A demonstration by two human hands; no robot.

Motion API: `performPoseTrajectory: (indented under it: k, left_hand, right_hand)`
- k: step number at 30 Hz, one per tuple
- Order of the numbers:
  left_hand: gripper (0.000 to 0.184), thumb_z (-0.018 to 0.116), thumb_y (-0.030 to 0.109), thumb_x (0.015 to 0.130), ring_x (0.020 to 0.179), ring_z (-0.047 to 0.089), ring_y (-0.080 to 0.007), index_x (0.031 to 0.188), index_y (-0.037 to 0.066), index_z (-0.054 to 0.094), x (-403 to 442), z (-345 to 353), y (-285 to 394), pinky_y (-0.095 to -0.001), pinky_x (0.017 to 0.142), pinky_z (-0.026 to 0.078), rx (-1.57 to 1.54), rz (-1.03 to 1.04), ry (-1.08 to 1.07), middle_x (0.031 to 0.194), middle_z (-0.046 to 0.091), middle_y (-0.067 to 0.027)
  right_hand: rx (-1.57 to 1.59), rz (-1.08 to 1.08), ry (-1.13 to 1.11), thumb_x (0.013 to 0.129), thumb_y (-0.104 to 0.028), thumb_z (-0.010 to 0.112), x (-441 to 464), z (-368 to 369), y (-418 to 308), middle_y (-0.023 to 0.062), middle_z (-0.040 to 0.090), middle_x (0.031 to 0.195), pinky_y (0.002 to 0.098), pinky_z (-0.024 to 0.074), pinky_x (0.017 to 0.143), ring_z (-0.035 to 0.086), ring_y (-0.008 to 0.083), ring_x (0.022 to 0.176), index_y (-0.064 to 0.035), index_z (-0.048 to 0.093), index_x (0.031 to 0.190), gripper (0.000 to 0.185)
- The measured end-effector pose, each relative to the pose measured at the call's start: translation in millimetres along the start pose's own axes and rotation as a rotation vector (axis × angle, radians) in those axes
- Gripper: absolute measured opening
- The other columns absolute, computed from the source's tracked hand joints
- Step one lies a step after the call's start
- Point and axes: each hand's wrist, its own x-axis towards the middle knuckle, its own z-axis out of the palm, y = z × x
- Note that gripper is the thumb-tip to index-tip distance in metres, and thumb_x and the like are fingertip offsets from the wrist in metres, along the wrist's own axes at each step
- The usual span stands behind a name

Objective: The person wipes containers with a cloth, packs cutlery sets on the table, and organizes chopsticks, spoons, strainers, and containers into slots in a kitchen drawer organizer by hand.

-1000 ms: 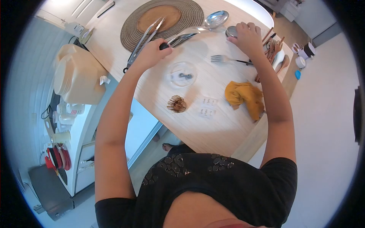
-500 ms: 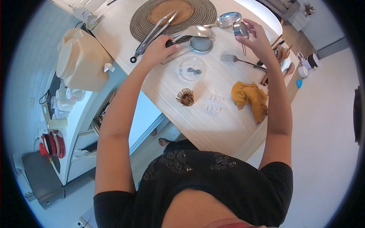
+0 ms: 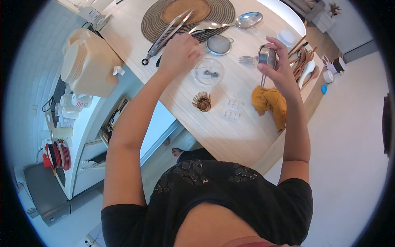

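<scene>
My right hand (image 3: 279, 64) pinches a small metal measuring cup (image 3: 266, 56) above the table, its thin handle hanging down. Behind the cup lies a fork (image 3: 246, 60), partly hidden. My left hand (image 3: 180, 53) is over the table beside the mesh strainer (image 3: 219, 45), its fingers loosely bent and slightly blurred; it covers the strainer's handle. Metal tongs (image 3: 169, 36) lie to its left. A large metal spoon (image 3: 249, 19) and another shiny metal utensil (image 3: 205, 26) lie beyond. Nearer me are a clear round container (image 3: 207, 71) with small dark-grey pieces inside and a bamboo whisk head (image 3: 202, 101).
A round woven placemat (image 3: 154, 24) lies at the far side. On the right are a mustard cloth (image 3: 269, 103), wooden utensils (image 3: 303, 61) and a whitish translucent item (image 3: 286, 38). A clear sheet with small marks (image 3: 233, 109) lies in front. A large beige jug (image 3: 92, 61) stands left.
My right hand has brought the measuring cup down toward me, now in front of the fork. My left hand has left the dark-handled utensil and moved right, closer to the strainer.
</scene>
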Motion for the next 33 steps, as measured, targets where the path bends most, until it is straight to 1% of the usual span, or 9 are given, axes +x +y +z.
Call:
performPoseTrajectory:
  k: [2, 6, 9, 11, 15, 17, 20, 27, 33]
  left_hand:
    - [0.027, 0.07, 0.019, 0.072, 0.098, 0.049, -0.0308, 0.092, 0.005, 0.06, -2.1, 4.3, 6.5, -0.0392, 0.084, 0.043, 0.019, -0.014, 0.005, 0.099, 0.052, -0.0111]
    - [0.023, 0.068, 0.019, 0.074, 0.096, 0.051, -0.0323, 0.09, 0.005, 0.06, -4.7, 21.8, 0.7, -0.0395, 0.082, 0.043, -0.088, -0.185, -0.047, 0.097, 0.054, -0.0116]
    - [0.018, 0.063, 0.018, 0.079, 0.09, 0.055, -0.0332, 0.09, 0.005, 0.057, -1.7, 23.3, -2.0, -0.0424, 0.077, 0.044, -0.118, -0.215, -0.096, 0.094, 0.056, -0.0135]
    - [0.018, 0.06, 0.018, 0.08, 0.087, 0.057, -0.0332, 0.092, 0.005, 0.054, 1.2, 17.9, 2.6, -0.0435, 0.075, 0.045, -0.202, -0.346, -0.124, 0.091, 0.058, -0.0149]
    - [0.019, 0.054, 0.016, 0.085, 0.076, 0.06, -0.0349, 0.099, 0.007, 0.044, 5.3, 21.4, -8.1, -0.0456, 0.069, 0.045, -0.516, -0.475, 0.005, 0.079, 0.059, -0.0173]
    - [0.02, 0.053, 0.015, 0.086, 0.07, 0.06, -0.0273, 0.099, 0.007, 0.041, 2.7, 22.0, -13.4, -0.0384, 0.064, 0.045, -0.48, -0.448, 0.137, 0.072, 0.058, -0.0121]
    - [0.02, 0.054, 0.015, 0.088, 0.062, 0.046, -0.0054, 0.099, 0.002, 0.044, -4.0, -4.6, -7.1, -0.0218, 0.054, 0.037, -0.888, -0.583, 0.165, 0.074, 0.052, -0.0009]
    - [0.019, 0.051, 0.011, 0.09, 0.058, 0.037, -0.0029, 0.108, 0.005, 0.05, -38.9, -59.5, 19.6, -0.018, 0.05, 0.031, -0.995, -0.708, 0.152, 0.07, 0.045, 0.0043]
    - [0.023, 0.06, 0.01, 0.085, 0.063, 0.042, -0.005, 0.104, 0.001, 0.049, -101.2, -97.8, 13.2, -0.0194, 0.054, 0.036, -0.866, -0.798, 0.293, 0.074, 0.047, 0.0021]
  right_hand:
    - [-0.293, -0.149, -0.031, 0.075, -0.021, 0.073, -4.7, 1.9, -2.2, 0.0056, 0.045, 0.102, 0.0273, 0.0453, 0.08, 0.052, 0.0155, 0.091, -0.0077, 0.047, 0.116, 0.051]
    - [-0.348, -0.194, -0.003, 0.075, -0.021, 0.07, -10.0, 10.0, 9.2, 0.0038, 0.046, 0.095, 0.0287, 0.045, 0.078, 0.051, 0.0153, 0.088, -0.0074, 0.053, 0.107, 0.039]
    - [-0.404, -0.058, -0.112, 0.075, -0.023, 0.068, -13.8, 26.9, 11.5, 0.0069, 0.049, 0.096, 0.0323, 0.0454, 0.077, 0.054, 0.0202, 0.087, -0.0093, 0.058, 0.096, 0.027]
    - [-0.735, -0.225, -0.197, 0.074, -0.023, 0.066, -19.0, 45.5, 6.7, 0.0104, 0.051, 0.093, 0.0357, 0.0467, 0.075, 0.055, 0.0259, 0.085, -0.0105, 0.059, 0.085, 0.018]
    - [-1.016, -0.157, -0.018, 0.076, -0.021, 0.061, -20.8, 55.0, -6.8, 0.0063, 0.055, 0.094, 0.0384, 0.0489, 0.072, 0.055, 0.0275, 0.084, -0.013, 0.061, 0.084, 0.012]
    - [-1.129, -0.132, 0.026, 0.076, -0.022, 0.061, -12.9, 37.1, -9.4, 0.005, 0.055, 0.095, 0.0387, 0.049, 0.072, 0.055, 0.027, 0.084, -0.0139, 0.062, 0.085, 0.013]
    - [-1.184, -0.117, -0.045, 0.076, -0.026, 0.063, -1.0, 26.6, -5.3, 0.0031, 0.056, 0.096, 0.0389, 0.0492, 0.072, 0.055, 0.0262, 0.085, -0.0155, 0.063, 0.089, 0.017]
    - [-1.146, -0.263, -0.282, 0.074, -0.038, 0.068, 7.7, 79.3, -4.4, 0.0044, 0.057, 0.09, 0.0368, 0.0477, 0.075, 0.056, 0.0255, 0.087, -0.0164, 0.061, 0.107, 0.04]
    - [-1.212, -0.061, -0.538, 0.072, -0.04, 0.069, -11.8, 54.8, -42.6, 0.0062, 0.058, 0.102, 0.041, 0.049, 0.074, 0.059, 0.0273, 0.089, -0.021, 0.055, 0.122, 0.055]
